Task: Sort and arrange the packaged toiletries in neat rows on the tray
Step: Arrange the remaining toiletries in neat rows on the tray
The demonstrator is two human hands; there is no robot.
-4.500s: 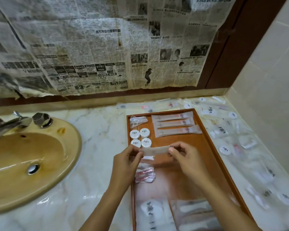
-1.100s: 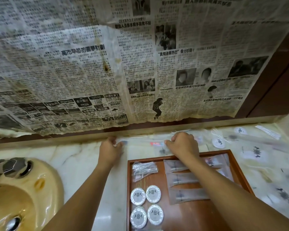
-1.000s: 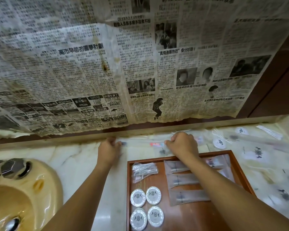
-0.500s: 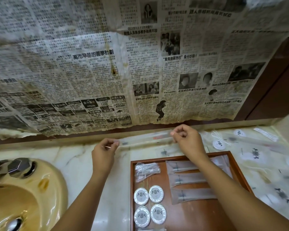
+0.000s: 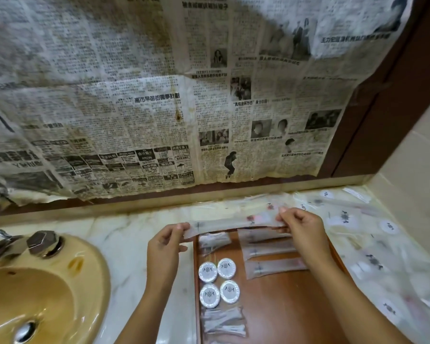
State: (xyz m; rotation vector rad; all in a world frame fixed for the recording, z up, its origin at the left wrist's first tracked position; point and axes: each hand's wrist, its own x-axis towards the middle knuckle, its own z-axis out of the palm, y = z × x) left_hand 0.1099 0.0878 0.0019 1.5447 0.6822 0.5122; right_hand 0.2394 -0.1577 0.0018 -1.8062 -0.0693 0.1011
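Both hands up over the far edge of the wooden tray, stretching one long clear packet between them. Left hand pinching the packet's left end between thumb and fingertips, right hand pinching the right end the same way, other fingers curled in. Packet held roughly level, just above the tray's back rim, not touching anything below. Something reddish inside near the right end, too blurry to tell what.

On the tray: three long frosted sachets lying in a stacked row at the back right, partly under the right wrist. Small crinkly clear packet at the back left corner. Four round white tins in a tidy two-by-two block just in front of that. Another clear packet with thin white sticks closer to the near left edge.

Off to the right, on the marble tabletop, a loose scatter of unsorted packets, some with round white labels, running along the wall and into the back corner.

Yellowish sink on the left with a metal tap. Old stained newspaper covering the wall behind.
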